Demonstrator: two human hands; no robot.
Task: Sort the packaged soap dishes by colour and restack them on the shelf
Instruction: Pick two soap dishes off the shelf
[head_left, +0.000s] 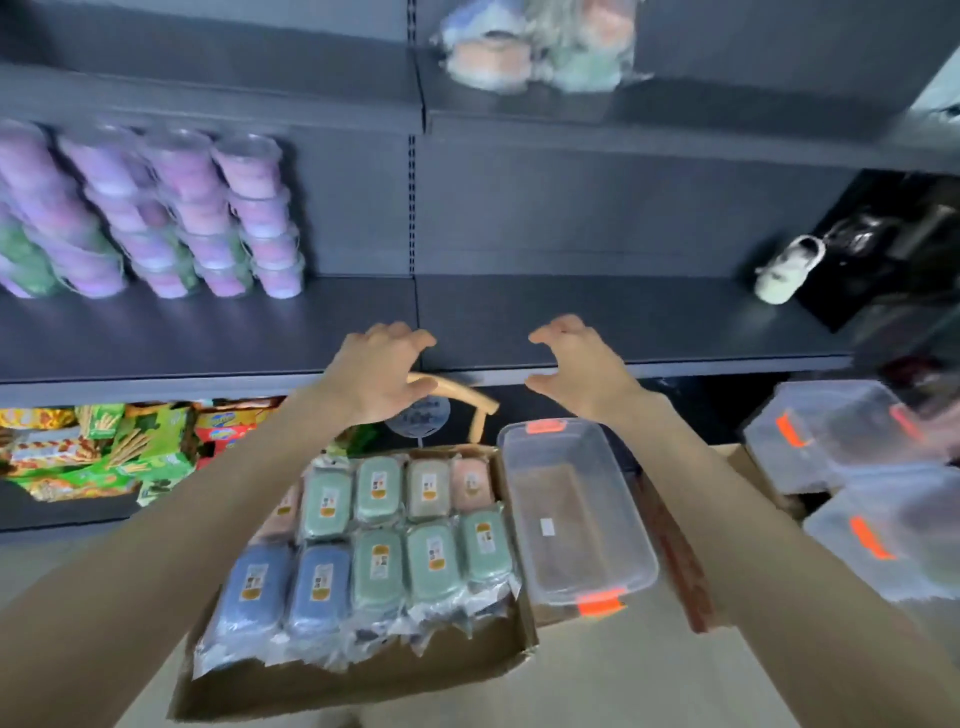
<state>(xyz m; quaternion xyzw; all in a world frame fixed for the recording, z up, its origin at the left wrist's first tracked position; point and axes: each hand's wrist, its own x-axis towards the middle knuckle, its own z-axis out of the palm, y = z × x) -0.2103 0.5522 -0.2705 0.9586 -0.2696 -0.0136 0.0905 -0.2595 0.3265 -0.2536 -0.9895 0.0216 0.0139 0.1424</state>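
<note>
The left hand (382, 371) and right hand (576, 371) are hovering loosely curled, holding nothing. The packaged soap dishes (431, 566) are lying with long axes pointing toward the shelf (649, 322).

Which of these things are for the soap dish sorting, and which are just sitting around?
For the job: packaged soap dishes, cardboard box holding them, dark shelf, left hand, right hand.

Just lying about: clear plastic bin, stacked pink tubs, snack packets, small white item.
</note>
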